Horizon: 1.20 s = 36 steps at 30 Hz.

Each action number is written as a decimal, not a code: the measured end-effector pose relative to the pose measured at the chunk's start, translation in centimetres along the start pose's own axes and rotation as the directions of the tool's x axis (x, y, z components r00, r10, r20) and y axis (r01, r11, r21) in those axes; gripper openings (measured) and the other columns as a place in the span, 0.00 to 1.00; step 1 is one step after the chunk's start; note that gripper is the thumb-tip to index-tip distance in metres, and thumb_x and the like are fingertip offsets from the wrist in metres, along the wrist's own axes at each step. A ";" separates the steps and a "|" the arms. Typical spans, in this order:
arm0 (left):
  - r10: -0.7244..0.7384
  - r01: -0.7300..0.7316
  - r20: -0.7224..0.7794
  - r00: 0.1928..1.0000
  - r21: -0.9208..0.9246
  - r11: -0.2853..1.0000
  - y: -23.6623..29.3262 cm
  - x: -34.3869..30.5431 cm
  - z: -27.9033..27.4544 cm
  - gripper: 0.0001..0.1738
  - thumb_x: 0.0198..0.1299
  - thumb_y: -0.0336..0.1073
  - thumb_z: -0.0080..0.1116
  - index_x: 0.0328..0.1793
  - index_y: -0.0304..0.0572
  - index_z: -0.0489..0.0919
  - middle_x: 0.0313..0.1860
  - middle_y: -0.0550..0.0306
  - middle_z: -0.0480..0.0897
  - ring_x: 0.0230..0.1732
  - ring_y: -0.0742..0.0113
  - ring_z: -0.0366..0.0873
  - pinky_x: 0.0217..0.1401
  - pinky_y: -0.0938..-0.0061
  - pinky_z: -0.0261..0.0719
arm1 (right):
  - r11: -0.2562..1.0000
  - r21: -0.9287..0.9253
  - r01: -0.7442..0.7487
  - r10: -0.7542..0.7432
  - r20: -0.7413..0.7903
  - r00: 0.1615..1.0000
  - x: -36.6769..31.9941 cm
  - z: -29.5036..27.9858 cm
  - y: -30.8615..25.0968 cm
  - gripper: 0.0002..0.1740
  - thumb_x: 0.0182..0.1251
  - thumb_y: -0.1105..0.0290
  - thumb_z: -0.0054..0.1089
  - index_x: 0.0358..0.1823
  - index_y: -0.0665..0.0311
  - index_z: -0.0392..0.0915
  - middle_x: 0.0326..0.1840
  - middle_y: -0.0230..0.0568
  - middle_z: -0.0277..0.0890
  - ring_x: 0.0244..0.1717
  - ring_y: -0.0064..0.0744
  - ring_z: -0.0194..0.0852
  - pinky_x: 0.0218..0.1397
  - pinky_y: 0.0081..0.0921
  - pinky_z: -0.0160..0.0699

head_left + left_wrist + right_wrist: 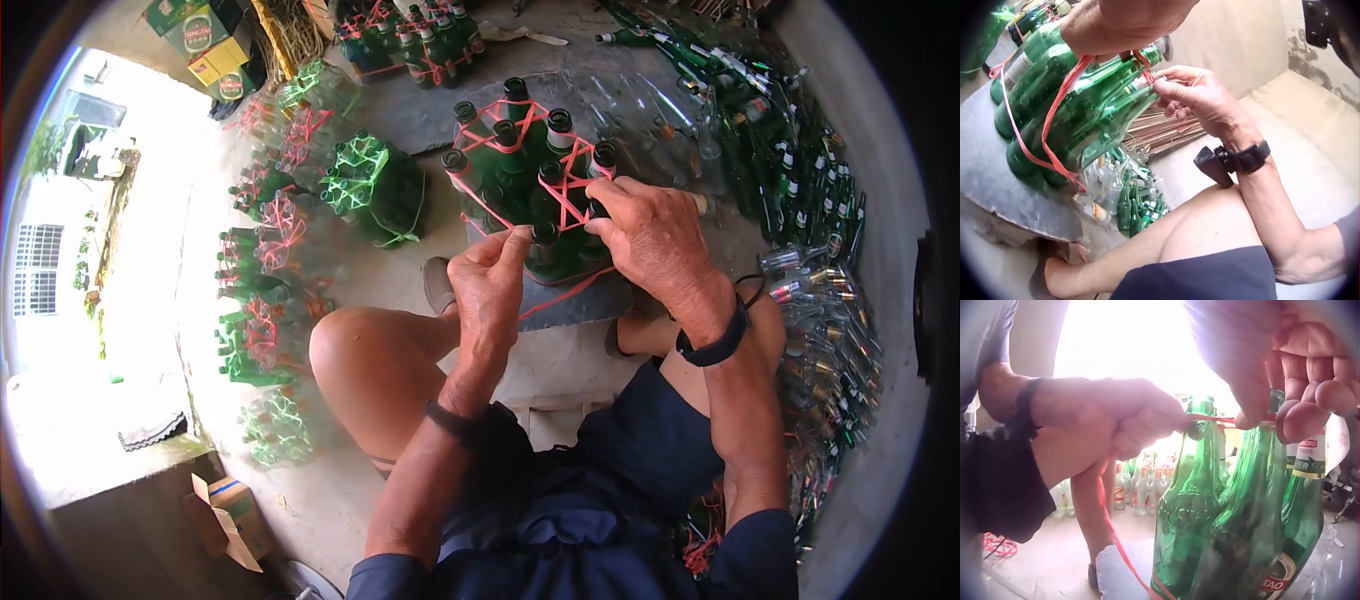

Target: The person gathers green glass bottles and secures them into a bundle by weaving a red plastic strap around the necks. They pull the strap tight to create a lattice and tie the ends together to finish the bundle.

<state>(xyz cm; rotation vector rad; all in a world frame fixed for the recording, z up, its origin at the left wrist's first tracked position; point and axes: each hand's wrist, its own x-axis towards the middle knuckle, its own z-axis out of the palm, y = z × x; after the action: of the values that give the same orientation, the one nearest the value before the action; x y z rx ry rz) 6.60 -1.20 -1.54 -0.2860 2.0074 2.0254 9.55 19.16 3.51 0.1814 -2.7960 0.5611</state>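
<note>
A cluster of green glass bottles (545, 210) stands upright on a grey slab (570, 316), its necks laced together with red plastic twine (1215, 418). My left hand (487, 290) pinches the twine between thumb and fingertips at the near side of a bottle neck. On the right side of the cluster, my right hand (655, 238) pinches twine by another neck, its other fingers curled. Between the two hands a short length of twine runs taut across the front bottle neck in the right wrist view. A loose strand (1054, 119) hangs down along the bottles.
Tied bundles, including one with green twine (365, 180), stand at the left. Many loose bottles (790, 170) are piled along the right wall. An opened cardboard box (235, 515) sits at lower left, and beer cartons (200, 35) at upper left. My knees flank the slab.
</note>
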 end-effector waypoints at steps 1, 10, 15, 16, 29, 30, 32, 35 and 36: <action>0.017 -0.019 -0.033 0.999 -0.058 0.998 -0.6 -0.3 0.8 0.17 0.72 0.41 0.73 0.50 0.30 0.93 0.21 0.75 0.71 0.20 0.86 0.58 0.24 0.80 0.52 | 0.999 -0.023 -0.041 0.041 0.031 0.999 0.2 -0.3 0.2 0.14 0.65 0.69 0.75 0.49 0.59 0.82 0.40 0.42 0.85 0.43 0.56 0.89 0.44 0.52 0.84; 0.097 -0.089 0.041 0.994 -0.151 0.984 -2.4 -0.9 1.5 0.17 0.75 0.41 0.72 0.58 0.32 0.92 0.29 0.76 0.77 0.27 0.87 0.60 0.28 0.82 0.55 | 0.996 -0.043 -0.072 0.074 0.024 0.997 0.7 -0.8 1.0 0.16 0.65 0.68 0.76 0.53 0.55 0.84 0.39 0.44 0.84 0.46 0.56 0.88 0.47 0.52 0.85; 0.116 -0.095 0.107 0.987 -0.188 0.978 -2.9 -1.0 0.3 0.17 0.77 0.39 0.69 0.62 0.32 0.91 0.29 0.77 0.76 0.27 0.88 0.60 0.28 0.83 0.54 | 0.997 -0.008 -0.083 0.083 0.031 0.996 1.1 -1.3 1.1 0.18 0.64 0.67 0.77 0.55 0.55 0.86 0.40 0.44 0.85 0.45 0.55 0.88 0.46 0.50 0.84; 0.106 -0.082 0.128 0.986 -0.179 0.980 -3.0 -1.1 0.0 0.17 0.78 0.38 0.68 0.63 0.33 0.91 0.29 0.77 0.76 0.27 0.88 0.60 0.29 0.82 0.54 | 0.994 0.017 -0.107 0.106 0.035 0.994 1.2 -1.5 1.1 0.17 0.64 0.68 0.77 0.55 0.56 0.87 0.40 0.43 0.84 0.44 0.54 0.87 0.45 0.48 0.84; 0.036 -0.017 0.156 0.987 -0.125 0.992 -3.5 0.5 -0.8 0.16 0.74 0.38 0.70 0.54 0.28 0.92 0.39 0.63 0.90 0.37 0.79 0.79 0.41 0.79 0.76 | 0.936 0.344 0.071 -0.167 0.258 0.952 4.6 -1.6 -1.7 0.09 0.72 0.73 0.63 0.48 0.64 0.88 0.43 0.49 0.84 0.45 0.55 0.86 0.51 0.45 0.83; 0.035 -0.015 0.152 0.988 -0.132 0.991 -3.5 0.7 -0.6 0.16 0.74 0.38 0.70 0.54 0.28 0.92 0.39 0.63 0.90 0.37 0.79 0.79 0.41 0.79 0.76 | 0.937 0.341 0.074 -0.171 0.264 0.949 5.0 -1.5 -1.8 0.09 0.72 0.73 0.63 0.48 0.64 0.88 0.43 0.49 0.84 0.45 0.55 0.86 0.51 0.45 0.83; 0.029 -0.014 0.117 0.993 -0.126 0.992 -3.8 0.9 -0.2 0.16 0.73 0.38 0.71 0.53 0.28 0.92 0.38 0.62 0.90 0.37 0.79 0.80 0.41 0.79 0.77 | 0.969 0.228 0.098 -0.192 0.441 0.877 5.8 -1.2 -2.0 0.10 0.71 0.72 0.61 0.48 0.66 0.87 0.44 0.50 0.85 0.46 0.57 0.86 0.56 0.45 0.83; 0.020 -0.011 0.070 0.997 -0.123 0.992 -4.2 1.2 0.4 0.16 0.72 0.39 0.73 0.50 0.28 0.93 0.36 0.62 0.90 0.37 0.78 0.80 0.41 0.78 0.77 | 0.929 0.371 0.016 -0.239 0.566 0.789 6.6 -0.1 -1.6 0.12 0.70 0.72 0.59 0.49 0.68 0.87 0.46 0.52 0.87 0.48 0.57 0.86 0.58 0.44 0.83; 0.017 -0.008 0.066 0.998 -0.129 0.992 -4.1 1.1 0.5 0.16 0.72 0.39 0.73 0.50 0.28 0.93 0.36 0.62 0.90 0.37 0.78 0.80 0.41 0.78 0.77 | 0.929 0.369 0.018 -0.241 0.571 0.784 6.8 0.2 -1.4 0.12 0.70 0.72 0.59 0.49 0.68 0.87 0.46 0.52 0.87 0.48 0.57 0.86 0.58 0.44 0.83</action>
<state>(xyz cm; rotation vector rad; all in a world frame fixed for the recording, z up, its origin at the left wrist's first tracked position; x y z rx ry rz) 6.90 -0.62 -5.77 -0.2284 1.8477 2.1466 3.27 17.37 5.85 0.7567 -3.2201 1.1347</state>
